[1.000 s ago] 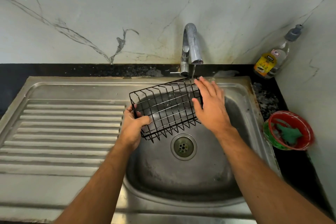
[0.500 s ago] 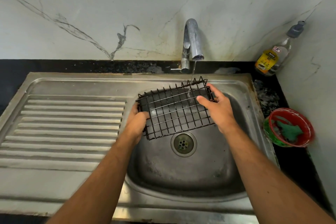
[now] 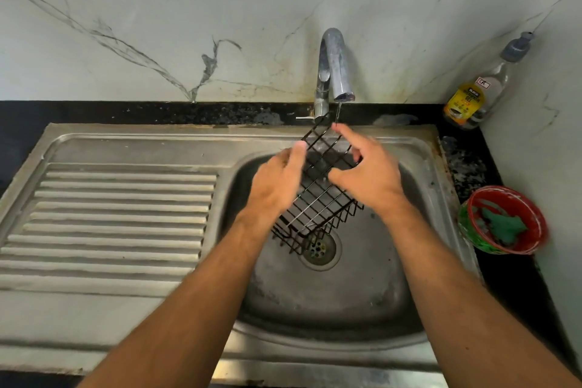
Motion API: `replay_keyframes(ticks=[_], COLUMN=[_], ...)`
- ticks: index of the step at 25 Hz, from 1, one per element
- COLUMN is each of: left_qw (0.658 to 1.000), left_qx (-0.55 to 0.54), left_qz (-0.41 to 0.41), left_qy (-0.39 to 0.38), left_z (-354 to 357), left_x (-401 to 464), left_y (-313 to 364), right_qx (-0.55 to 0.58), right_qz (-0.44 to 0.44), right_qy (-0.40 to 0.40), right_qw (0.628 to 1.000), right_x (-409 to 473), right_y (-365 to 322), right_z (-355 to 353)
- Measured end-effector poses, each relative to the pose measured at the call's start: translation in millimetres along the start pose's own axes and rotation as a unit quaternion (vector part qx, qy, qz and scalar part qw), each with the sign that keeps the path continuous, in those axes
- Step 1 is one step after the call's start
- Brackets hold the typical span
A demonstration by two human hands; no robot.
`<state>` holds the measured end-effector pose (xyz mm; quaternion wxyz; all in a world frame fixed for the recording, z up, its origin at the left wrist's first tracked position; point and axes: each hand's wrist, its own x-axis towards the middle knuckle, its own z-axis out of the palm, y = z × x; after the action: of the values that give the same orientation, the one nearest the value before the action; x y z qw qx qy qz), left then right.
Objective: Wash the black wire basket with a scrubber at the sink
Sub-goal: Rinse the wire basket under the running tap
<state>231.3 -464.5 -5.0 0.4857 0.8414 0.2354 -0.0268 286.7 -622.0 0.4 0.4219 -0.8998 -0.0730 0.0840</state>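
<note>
A stainless-steel sink (image 3: pixel 362 324) fills the middle of the view, its ribbed draining board (image 3: pixel 110 220) on the left bare, its round basin on the right holding only the black wire basket (image 3: pixel 318 195), which is tilted steeply on end above the round metal drain (image 3: pixel 319 248), its upper end reaching up under the spout of the curved chrome tap (image 3: pixel 332 69), where a thin thread of water falls. The left hand (image 3: pixel 277 183) lies against the basket's left side, thumb raised, fingers hidden behind the wires; it is blurred, so how firmly it grips cannot be told. The right hand (image 3: pixel 368 173) is partly open, thumb and curled fingers at the basket's right edge, forefinger stretched toward the water; whether it pinches a wire is unclear. Further right, in the corner of the black counter, stands a clear bottle with a yellow label and grey cap (image 3: pixel 482 88). Nearer, a small red-rimmed round tub (image 3: pixel 532 249) holds a crumpled green scrubber (image 3: pixel 500 225); its right edge is smeared.
</note>
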Motion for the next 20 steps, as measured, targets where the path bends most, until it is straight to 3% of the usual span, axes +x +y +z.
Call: replay_keyframes(ticks=[2,5,8,12,14,17,20], left_qw=[0.998,0.981,0.966,0.950,0.938,0.915,0.907], left_qx=[0.001,-0.180,-0.237,-0.261,-0.291,-0.332,-0.327], left_qz=[-0.030,0.002,-0.020,-0.137,-0.174,-0.225,-0.262], left_qy=[-0.047,-0.074,-0.100,-0.107,-0.072,-0.039,-0.033], left_z=[7.2,6.9,2.4,1.1,4.2,2.9,-2.0], left_x=[4.2,12.6,28.3,32.2,33.6,35.1,31.9], left_y=[5.8,11.8,13.1,15.4,13.6,11.7,9.0], right_qx=[-0.033,-0.145,-0.284,-0.378,-0.388,-0.334,-0.267], right_qz=[-0.030,-0.076,-0.198,-0.316,-0.316,-0.291,-0.399], right_qy=[-0.008,0.003,0.009,-0.013,0.008,-0.017,-0.030], right_qw=[0.999,0.986,0.938,0.870,0.866,0.896,0.877], right_x=[-3.3,4.5,15.1,23.1,16.6,1.8,4.4], right_y=[-2.4,-4.7,-4.5,0.6,-2.0,-5.6,12.5], right_z=[4.2,-3.3,-1.4,1.9,9.9,31.0,31.2])
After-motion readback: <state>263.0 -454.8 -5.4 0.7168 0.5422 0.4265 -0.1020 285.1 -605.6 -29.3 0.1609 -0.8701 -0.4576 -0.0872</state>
